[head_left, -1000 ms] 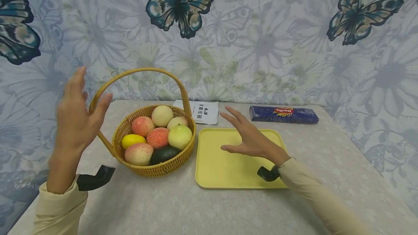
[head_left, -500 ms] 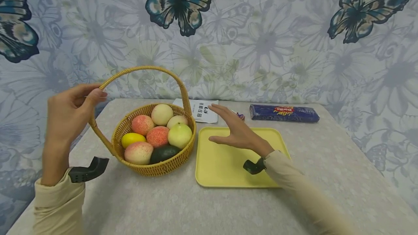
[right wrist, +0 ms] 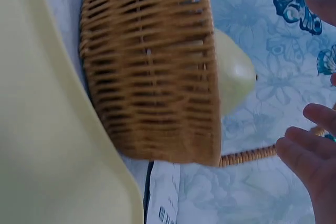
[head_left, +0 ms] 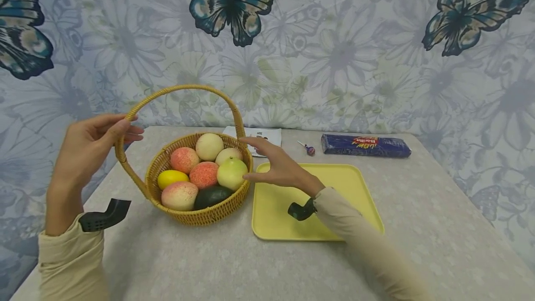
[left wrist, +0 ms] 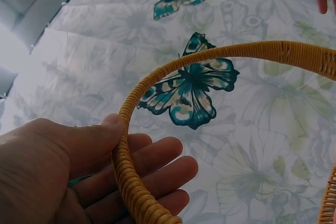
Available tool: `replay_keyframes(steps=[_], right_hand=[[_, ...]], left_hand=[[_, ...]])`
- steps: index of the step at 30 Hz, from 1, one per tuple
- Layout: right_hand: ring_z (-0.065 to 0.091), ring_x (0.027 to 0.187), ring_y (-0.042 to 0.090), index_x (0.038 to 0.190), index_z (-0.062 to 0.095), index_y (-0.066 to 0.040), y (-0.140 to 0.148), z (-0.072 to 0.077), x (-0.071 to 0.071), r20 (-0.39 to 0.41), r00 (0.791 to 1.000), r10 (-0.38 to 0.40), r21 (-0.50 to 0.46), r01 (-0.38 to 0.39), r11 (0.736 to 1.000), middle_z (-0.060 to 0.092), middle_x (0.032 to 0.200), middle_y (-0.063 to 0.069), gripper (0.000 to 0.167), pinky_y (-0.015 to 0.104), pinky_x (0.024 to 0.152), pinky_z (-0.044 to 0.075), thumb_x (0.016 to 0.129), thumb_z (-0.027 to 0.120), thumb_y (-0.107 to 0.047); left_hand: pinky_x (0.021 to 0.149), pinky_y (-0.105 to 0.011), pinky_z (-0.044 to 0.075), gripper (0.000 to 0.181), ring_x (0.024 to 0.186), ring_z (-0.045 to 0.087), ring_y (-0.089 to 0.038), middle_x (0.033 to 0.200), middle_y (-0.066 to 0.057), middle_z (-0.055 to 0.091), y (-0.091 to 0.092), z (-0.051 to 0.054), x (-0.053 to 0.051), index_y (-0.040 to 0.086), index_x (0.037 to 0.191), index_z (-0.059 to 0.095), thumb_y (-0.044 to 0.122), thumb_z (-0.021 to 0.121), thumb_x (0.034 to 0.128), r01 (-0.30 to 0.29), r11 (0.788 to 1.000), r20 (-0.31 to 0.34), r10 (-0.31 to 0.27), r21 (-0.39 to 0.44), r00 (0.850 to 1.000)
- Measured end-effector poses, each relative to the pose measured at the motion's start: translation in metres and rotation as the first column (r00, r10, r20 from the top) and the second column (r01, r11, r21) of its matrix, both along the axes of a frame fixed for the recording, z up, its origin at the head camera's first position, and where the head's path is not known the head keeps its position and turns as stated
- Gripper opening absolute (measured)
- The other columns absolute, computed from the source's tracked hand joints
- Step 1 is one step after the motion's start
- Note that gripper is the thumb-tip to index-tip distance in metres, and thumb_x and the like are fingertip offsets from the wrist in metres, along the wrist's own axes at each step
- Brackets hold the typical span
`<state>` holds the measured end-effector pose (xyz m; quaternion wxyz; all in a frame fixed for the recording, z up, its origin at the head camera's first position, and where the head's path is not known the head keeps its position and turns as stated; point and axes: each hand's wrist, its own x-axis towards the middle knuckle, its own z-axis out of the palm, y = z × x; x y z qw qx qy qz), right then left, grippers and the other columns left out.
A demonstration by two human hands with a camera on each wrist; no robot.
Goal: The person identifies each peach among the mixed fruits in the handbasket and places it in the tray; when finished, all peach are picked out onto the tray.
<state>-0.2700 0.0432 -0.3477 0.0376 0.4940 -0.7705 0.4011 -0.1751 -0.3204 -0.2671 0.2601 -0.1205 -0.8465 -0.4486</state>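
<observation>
"While the tabletop (head_left: 188,264) fills the lower frame of the head view, where is the wicker basket (head_left: 205,217)?"

"Left of centre, upright, holding fruit; handle (head_left: 184,88) arched above."

"Next largest?"

"Yellow tray (head_left: 273,215), centre-right, just beside the basket."

"Left hand (head_left: 85,147)?"

"Mid-left. Thumb and fingers grasp the left side of the handle; left wrist view agrees."

"Right hand (head_left: 282,166)?"

"Centre, at the basket's right rim. Fingers extended, nothing grasped. Contact: cannot tell."

"Smaller items?"

"Pale green pear (head_left: 231,173) near the right hand's thumb, inside the basket; lollipop (head_left: 310,150) right of centre, behind the tray."
</observation>
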Motion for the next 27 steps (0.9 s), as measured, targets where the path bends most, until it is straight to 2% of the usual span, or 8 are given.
replay_keyframes(steps=[7, 12, 16, 19, 23, 27], right_hand=[[0.035, 0.138, 0.012, 0.147, 0.037, -0.016, -0.023, 0.005, 0.009, -0.015, 0.998, 0.060, 0.006, -0.060, 0.998, 0.037, 0.150, -0.001, 0.077, 0.036, 0.110, 0.036, 0.082, 0.076, -0.027], [0.030, 0.138, 0.005, 0.146, 0.038, -0.017, -0.045, 0.010, 0.013, -0.009, 0.996, 0.086, 0.036, -0.086, 0.996, 0.038, 0.149, -0.005, 0.076, 0.031, 0.110, 0.034, 0.082, 0.076, -0.030], [0.032, 0.136, 0.003, 0.146, 0.038, -0.016, -0.065, 0.013, 0.015, -0.042, 0.992, 0.115, 0.104, -0.110, 0.988, 0.039, 0.148, -0.006, 0.076, 0.024, 0.111, 0.030, 0.082, 0.075, -0.035], [0.031, 0.137, 0.003, 0.147, 0.036, -0.014, -0.080, 0.014, 0.017, -0.034, 0.986, 0.161, 0.190, -0.151, 0.970, 0.037, 0.150, -0.004, 0.076, 0.018, 0.110, 0.028, 0.084, 0.073, -0.036], [0.029, 0.137, 0.002, 0.148, 0.034, -0.014, -0.096, 0.014, 0.019, 0.029, 0.977, 0.212, 0.296, -0.211, 0.932, 0.035, 0.151, -0.003, 0.074, 0.013, 0.109, 0.025, 0.087, 0.071, -0.032], [0.031, 0.136, 0.002, 0.149, 0.033, -0.013, -0.108, 0.015, 0.017, 0.046, 0.975, 0.218, 0.366, -0.220, 0.904, 0.036, 0.151, -0.001, 0.071, 0.011, 0.108, 0.023, 0.089, 0.069, -0.027]], left_hand=[[0.069, -0.010, 0.052, 0.024, 0.076, 0.069, -0.002, 0.088, 0.013, 0.071, 0.000, 0.000, -0.004, 0.000, 0.115, 0.065, 0.013, 0.057, 0.0966, 0.004, 1.000, -0.007, -0.004, 0.002, 1.000], [0.068, -0.011, 0.053, 0.022, 0.075, 0.069, -0.003, 0.088, 0.014, 0.071, 0.000, 0.000, -0.004, 0.002, 0.115, 0.065, 0.011, 0.057, 0.0963, 0.010, 1.000, -0.010, -0.009, 0.015, 1.000], [0.068, -0.011, 0.053, 0.024, 0.073, 0.069, -0.003, 0.088, 0.013, 0.071, 0.000, 0.001, -0.004, 0.000, 0.116, 0.064, 0.011, 0.057, 0.0965, 0.011, 1.000, -0.006, -0.011, 0.015, 1.000], [0.068, -0.011, 0.053, 0.024, 0.073, 0.069, -0.004, 0.088, 0.013, 0.071, 0.000, 0.001, -0.004, 0.000, 0.116, 0.064, 0.012, 0.057, 0.0966, 0.011, 1.000, 0.000, -0.011, 0.015, 1.000], [0.068, -0.010, 0.052, 0.024, 0.073, 0.069, -0.003, 0.088, 0.013, 0.071, 0.000, 0.000, -0.003, 0.000, 0.116, 0.064, 0.012, 0.057, 0.0966, 0.006, 1.000, 0.001, -0.006, 0.010, 1.000], [0.069, -0.009, 0.051, 0.025, 0.074, 0.069, -0.001, 0.088, 0.013, 0.071, 0.000, 0.000, -0.003, 0.000, 0.116, 0.064, 0.013, 0.057, 0.0969, 0.000, 1.000, -0.004, 0.000, -0.004, 1.000]])
